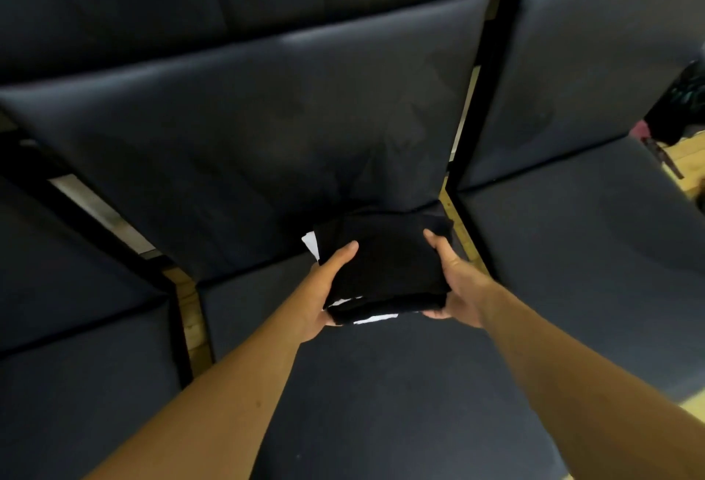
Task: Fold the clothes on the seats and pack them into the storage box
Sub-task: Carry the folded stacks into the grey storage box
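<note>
Seats in dark padded cloth run across the view. The left seat [76, 384] lies bare, with a strip of wooden floor [192, 312] between it and the middle seat [381, 403]. Above the middle seat, the left hand [324, 292] grips the left side of a folded black bundle [385, 266], thumb on top and fingers underneath. White cloth peeks out at the bundle's far left corner and near edge. Its longer side seems to run away from the person, the far end leaning right. The right hand [457, 289] clasps the opposite side the same way, so neither hand is nearer. The right seat [591, 250] is bare, and something dark and patterned [683, 98] sits at the far right edge, too blurred to name. The storage box is out of view, so which way the bundle must be carried cannot be told.
</note>
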{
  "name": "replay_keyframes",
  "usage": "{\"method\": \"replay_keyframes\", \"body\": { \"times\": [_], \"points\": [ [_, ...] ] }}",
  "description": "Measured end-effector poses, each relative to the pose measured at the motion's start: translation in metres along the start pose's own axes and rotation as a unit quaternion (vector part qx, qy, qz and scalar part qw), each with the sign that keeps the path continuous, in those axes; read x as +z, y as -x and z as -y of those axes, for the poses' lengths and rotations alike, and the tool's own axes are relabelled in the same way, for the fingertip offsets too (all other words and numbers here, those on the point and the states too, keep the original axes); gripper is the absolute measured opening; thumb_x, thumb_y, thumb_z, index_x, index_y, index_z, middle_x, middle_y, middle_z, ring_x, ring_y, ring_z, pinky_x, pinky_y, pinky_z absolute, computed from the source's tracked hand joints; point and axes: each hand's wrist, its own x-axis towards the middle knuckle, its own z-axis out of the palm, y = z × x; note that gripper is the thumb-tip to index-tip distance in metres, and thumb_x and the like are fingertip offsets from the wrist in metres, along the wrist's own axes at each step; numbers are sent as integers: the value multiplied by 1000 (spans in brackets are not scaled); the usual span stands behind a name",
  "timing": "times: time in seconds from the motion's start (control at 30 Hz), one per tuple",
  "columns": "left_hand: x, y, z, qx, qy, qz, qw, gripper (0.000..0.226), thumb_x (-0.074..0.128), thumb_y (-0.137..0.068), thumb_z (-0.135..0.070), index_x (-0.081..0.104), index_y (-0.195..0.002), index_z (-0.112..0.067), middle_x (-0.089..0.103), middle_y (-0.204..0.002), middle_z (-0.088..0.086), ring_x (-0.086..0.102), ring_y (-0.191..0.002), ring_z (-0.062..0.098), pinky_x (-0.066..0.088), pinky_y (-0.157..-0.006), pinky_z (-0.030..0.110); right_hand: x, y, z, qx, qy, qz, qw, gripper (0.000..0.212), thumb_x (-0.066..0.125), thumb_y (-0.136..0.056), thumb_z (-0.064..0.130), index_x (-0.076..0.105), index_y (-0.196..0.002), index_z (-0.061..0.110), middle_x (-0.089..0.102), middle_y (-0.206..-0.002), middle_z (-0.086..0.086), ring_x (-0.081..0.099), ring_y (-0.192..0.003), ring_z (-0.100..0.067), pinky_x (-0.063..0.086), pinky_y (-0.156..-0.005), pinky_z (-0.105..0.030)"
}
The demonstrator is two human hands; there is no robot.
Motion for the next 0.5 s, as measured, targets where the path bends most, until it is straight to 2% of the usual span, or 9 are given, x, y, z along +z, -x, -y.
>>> {"method": "replay_keyframes", "body": {
  "times": [0.1,0.2,0.27,0.4,0.5],
  "points": [
    [-16,31,15,1,4,9,1000,77,83,-63,-62,59,-131,-36,70,-122,-10,63,-117,17,52,-96,45,12,22,-33,6,-25,9,1000,66,66,-77,72,59,-122,24,67,-119,-10,63,-108,-32,55,-92,-50],
    [-31,79,17,7,17,-5,1000,51,75,-78,-50,62,-124,-32,73,-115,-8,64,-111,16,54,-80,37,31,61,-52,-6,-35,12,999,68,67,-76,73,58,-127,28,68,-120,-8,65,-109,-30,58,-88,-48],
    [-38,107,14,12,20,-11,1000,43,73,-81,-46,62,-120,-30,74,-111,-6,65,-108,17,54,-78,36,45,86,-55,-13,-40,11,999,65,66,-78,72,57,-128,31,68,-121,-6,66,-109,-29,58,-87,-47],
    [-70,191,-6,51,12,0,999,40,72,-81,-47,65,-119,-34,75,-110,-9,67,-107,14,54,-78,35,87,169,-49,-41,-46,14,998,61,65,-79,71,56,-128,35,67,-122,-3,65,-111,-27,54,-95,-50],
    [-98,256,-24,85,14,6,996,47,74,-78,-49,65,-122,-34,74,-114,-9,66,-110,15,55,-80,35,123,233,-41,-71,-41,26,996,65,66,-76,73,56,-129,36,67,-124,-1,66,-111,-27,56,-92,-50]
  ]
}}
